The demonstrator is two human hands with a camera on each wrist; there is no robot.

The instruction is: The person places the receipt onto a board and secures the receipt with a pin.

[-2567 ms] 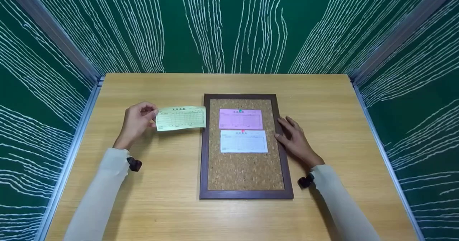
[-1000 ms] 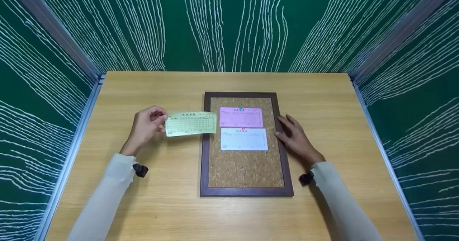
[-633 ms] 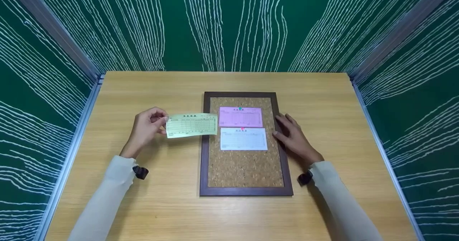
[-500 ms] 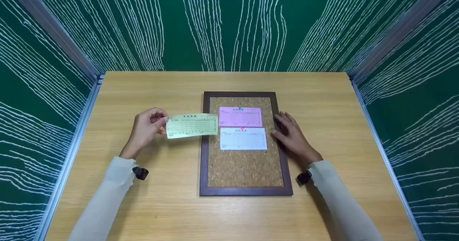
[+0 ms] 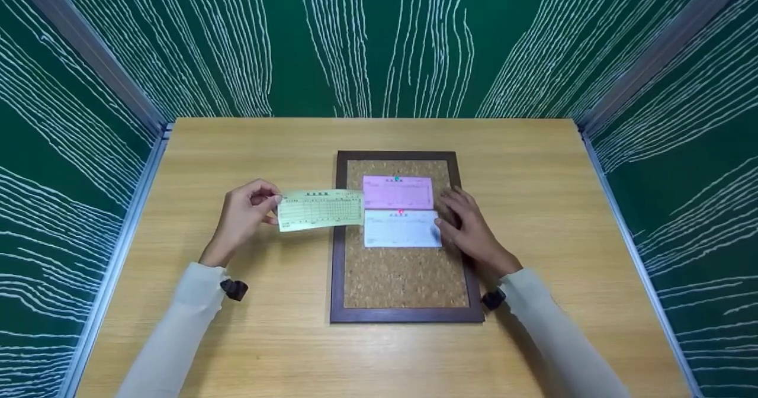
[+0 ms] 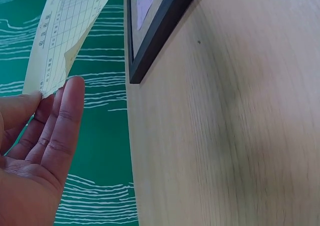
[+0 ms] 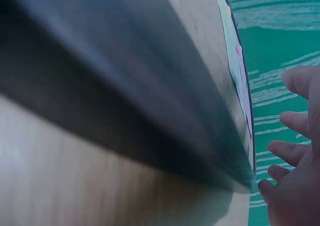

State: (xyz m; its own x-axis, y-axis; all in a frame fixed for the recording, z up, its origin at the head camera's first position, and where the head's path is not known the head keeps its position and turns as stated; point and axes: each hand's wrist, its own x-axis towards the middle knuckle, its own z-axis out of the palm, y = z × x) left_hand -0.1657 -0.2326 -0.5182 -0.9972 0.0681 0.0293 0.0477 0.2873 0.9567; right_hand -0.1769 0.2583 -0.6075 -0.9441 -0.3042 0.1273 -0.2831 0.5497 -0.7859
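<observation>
the head view is evenly and brightly lit from above, sharp throughout, with soft faint shadows under the sleeves and walls bowing outward at the edges. the right wrist view is badly smeared by blur across the cork board frame (image 7: 150, 110). the left wrist view is clear, mildly hazy.

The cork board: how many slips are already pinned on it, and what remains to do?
Done: the pink slip and the white slip lie pinned on the cork board. In hand: the left hand pinches the yellow slip, its end over the frame; the right hand rests by the white slip. Left: the yellow slip is not yet pinned.
</observation>
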